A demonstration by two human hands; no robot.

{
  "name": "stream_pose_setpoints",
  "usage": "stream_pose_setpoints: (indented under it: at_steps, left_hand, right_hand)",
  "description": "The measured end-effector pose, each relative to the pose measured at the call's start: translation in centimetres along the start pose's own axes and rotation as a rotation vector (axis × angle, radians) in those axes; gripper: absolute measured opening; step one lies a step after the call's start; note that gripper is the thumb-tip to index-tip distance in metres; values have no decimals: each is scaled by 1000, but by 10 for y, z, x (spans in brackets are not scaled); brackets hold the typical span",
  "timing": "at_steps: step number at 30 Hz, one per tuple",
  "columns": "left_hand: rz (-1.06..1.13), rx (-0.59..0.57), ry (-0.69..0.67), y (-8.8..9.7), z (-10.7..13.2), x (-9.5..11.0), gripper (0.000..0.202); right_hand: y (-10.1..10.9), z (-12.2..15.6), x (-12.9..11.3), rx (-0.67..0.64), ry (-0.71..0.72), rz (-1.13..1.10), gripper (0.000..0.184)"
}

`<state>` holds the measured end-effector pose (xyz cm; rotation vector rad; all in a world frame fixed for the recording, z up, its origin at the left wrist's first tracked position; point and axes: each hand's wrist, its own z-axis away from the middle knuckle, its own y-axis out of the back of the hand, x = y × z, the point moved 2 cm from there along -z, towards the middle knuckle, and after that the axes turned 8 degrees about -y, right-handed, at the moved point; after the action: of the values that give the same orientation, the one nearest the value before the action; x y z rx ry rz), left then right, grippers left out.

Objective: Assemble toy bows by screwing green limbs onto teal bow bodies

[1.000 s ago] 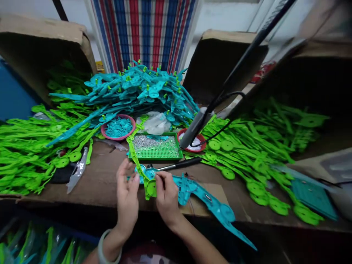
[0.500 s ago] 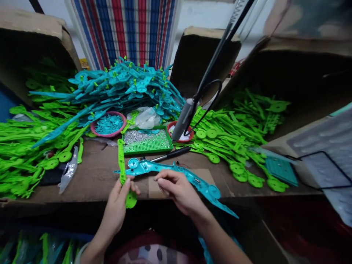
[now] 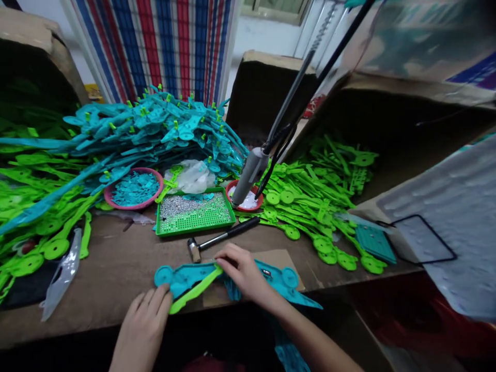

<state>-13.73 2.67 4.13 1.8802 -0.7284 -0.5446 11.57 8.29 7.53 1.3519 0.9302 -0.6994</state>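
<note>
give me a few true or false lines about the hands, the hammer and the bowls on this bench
1. The right hand rests on the teal part. True.
2. The left hand holds the hammer. False: the hammer lies on the table beyond both hands, and neither grips it.
3. The green tray holds small silvery bits. True.
4. The pink bowl is full of green pieces. False: its pieces are teal.

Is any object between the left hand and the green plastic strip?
Nothing visible. The left hand touches the near end of the green plastic strip; the right hand holds its far end on the teal part.
</note>
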Motion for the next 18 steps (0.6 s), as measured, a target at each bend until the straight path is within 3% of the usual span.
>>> stream_pose_setpoints:
  at_steps: [2, 4, 8, 10, 13, 16, 18]
  left_hand:
    - [166, 62, 64, 4, 5, -9, 27]
    - [373, 111, 226, 14, 0, -23, 18]
    - [792, 108, 748, 25, -21, -37, 33]
    - [970, 114, 917, 21, -33, -32, 40]
    - [1083, 175, 994, 8, -47, -22, 44]
    - [1071, 230, 1054, -4, -47, -22, 45]
    - [1058, 246, 1109, -8, -34, -28, 46]
  right_hand:
    - [2, 2, 2, 1, 29, 17, 15]
    - [8, 0, 0, 12, 97, 56, 16]
    - [23, -20, -12, -25, 263, 234, 15]
    - [23, -47, -17, -73, 339, 447, 21]
    - [15, -102, -15, -81, 378, 856, 32]
    - [3, -146, -8, -158, 439, 984, 34]
    - [0, -155, -1, -208, 466, 1001, 36]
